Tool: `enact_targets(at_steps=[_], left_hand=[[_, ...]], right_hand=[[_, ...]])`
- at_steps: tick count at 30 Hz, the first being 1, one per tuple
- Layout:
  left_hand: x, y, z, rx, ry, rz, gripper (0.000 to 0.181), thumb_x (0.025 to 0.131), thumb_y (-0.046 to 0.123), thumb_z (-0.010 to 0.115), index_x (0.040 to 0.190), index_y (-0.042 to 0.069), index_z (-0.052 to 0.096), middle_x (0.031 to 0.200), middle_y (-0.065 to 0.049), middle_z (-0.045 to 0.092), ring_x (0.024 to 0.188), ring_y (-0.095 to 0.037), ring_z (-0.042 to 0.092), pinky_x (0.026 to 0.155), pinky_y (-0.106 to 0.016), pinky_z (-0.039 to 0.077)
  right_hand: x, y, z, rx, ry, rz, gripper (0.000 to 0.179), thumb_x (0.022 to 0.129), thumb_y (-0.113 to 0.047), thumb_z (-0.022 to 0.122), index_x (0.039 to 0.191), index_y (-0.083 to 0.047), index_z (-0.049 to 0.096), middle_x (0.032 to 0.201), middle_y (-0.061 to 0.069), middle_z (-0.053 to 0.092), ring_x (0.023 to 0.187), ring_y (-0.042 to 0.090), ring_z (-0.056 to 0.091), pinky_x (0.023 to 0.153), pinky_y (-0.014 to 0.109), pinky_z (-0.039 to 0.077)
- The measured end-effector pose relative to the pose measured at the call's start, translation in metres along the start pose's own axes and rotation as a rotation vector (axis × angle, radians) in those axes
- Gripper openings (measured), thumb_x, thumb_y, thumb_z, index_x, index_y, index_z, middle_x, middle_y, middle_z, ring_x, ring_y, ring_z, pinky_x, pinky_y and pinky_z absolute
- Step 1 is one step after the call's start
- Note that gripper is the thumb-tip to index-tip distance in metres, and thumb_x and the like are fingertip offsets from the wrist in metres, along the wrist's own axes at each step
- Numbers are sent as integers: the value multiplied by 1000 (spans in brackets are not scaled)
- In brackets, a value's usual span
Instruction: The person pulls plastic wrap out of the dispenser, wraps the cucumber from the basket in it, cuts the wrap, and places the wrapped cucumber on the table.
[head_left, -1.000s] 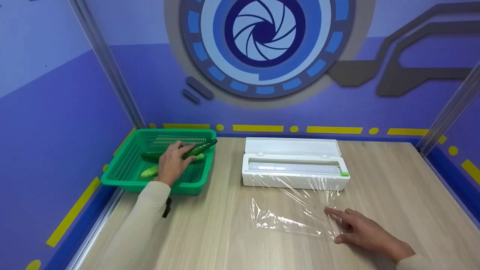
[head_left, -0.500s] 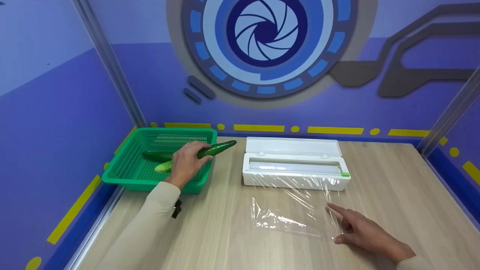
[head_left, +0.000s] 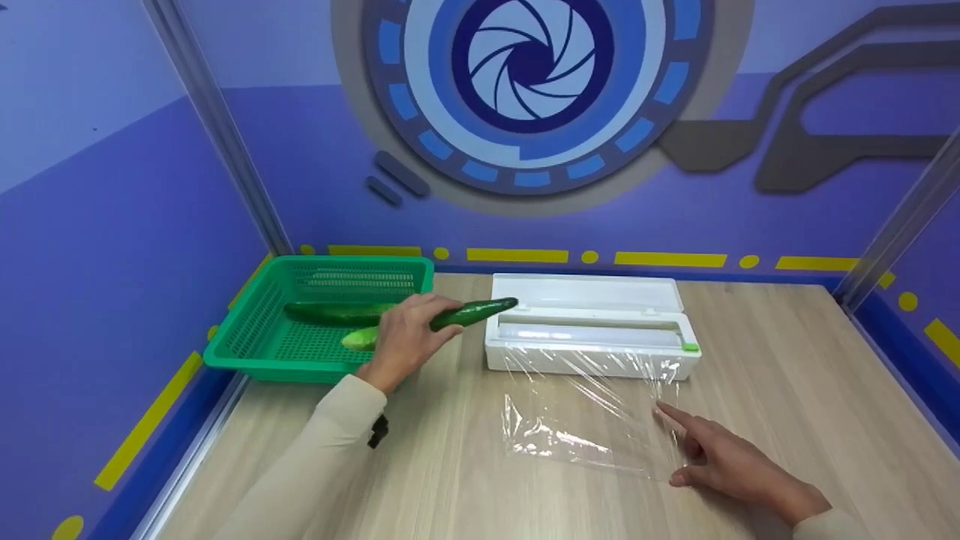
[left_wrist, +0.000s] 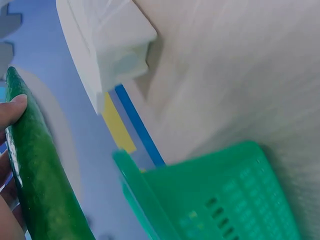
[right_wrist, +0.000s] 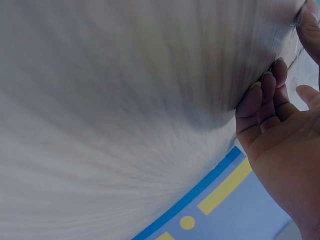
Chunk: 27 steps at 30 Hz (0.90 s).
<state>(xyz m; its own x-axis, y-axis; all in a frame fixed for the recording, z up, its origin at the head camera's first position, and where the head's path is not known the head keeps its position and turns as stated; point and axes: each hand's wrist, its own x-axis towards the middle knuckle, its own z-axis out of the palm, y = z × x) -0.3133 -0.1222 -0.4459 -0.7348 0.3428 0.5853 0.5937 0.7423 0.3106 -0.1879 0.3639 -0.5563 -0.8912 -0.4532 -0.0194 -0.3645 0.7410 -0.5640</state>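
Observation:
My left hand [head_left: 411, 336] grips a dark green cucumber [head_left: 480, 312], holding it over the right rim of the green basket [head_left: 247, 367]. Its pale end sticks out behind the palm, and the tapered tip points right. The left wrist view shows the thumb lying along the cucumber [left_wrist: 40, 175]. A second cucumber [head_left: 334, 312] lies inside the basket, partly hidden by my hand. On the table, clear plastic wrap [head_left: 570, 435] stretches toward me from its white dispenser box [head_left: 585, 365]. My right hand [head_left: 731, 461] rests at the wrap's right edge, index finger extended and thumb near the corner.
The dispenser's lid [head_left: 585, 292] is flipped back, and the wrap roll [head_left: 585, 335] shows in its slot. A green slider [head_left: 690, 347] sits at the box's right end. Blue-purple panels [head_left: 135, 300] enclose the wooden table [head_left: 450, 480] at the back and sides.
My left hand has lifted the cucumber from the basket and carried it right, its tip now by the dispenser box. The right hand has stayed at the wrap's edge, the index finger shifting slightly.

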Motion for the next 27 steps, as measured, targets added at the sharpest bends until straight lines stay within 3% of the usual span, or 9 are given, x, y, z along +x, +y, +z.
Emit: enact_targets(at_steps=[8, 11, 20, 27], left_hand=[[-3, 23, 9, -36, -17, 82, 33, 85, 26, 92, 115, 16, 82, 108, 2, 78, 96, -19, 72, 74, -39, 58], [-3, 31, 13, -39, -31, 106, 33, 85, 26, 92, 115, 16, 83, 108, 2, 78, 95, -19, 72, 74, -38, 58], [-4, 53, 30, -79, -173, 85, 33, 88, 26, 90, 118, 18, 82, 107, 3, 77, 94, -18, 68, 76, -34, 52], [-7, 65, 43, -83, -214, 119, 34, 87, 28, 90, 119, 19, 82, 107, 3, 78, 96, -17, 69, 78, -33, 53]], right_hand=[[-2, -2, 1, -16, 28, -23, 102, 85, -44, 89, 164, -6, 36, 95, -6, 52, 87, 8, 50, 74, 29, 44], [-3, -3, 0, -15, 24, 9, 103, 85, -44, 89, 165, -9, 35, 97, -7, 53, 88, 8, 50, 74, 29, 44], [-1, -3, 0, -16, -1, 80, 109, 84, -46, 89, 167, -10, 30, 98, -5, 52, 89, 10, 51, 75, 30, 44], [0, -4, -1, -2, 0, 82, 110, 83, -46, 89, 168, -11, 29, 97, -4, 51, 88, 10, 51, 75, 29, 43]])
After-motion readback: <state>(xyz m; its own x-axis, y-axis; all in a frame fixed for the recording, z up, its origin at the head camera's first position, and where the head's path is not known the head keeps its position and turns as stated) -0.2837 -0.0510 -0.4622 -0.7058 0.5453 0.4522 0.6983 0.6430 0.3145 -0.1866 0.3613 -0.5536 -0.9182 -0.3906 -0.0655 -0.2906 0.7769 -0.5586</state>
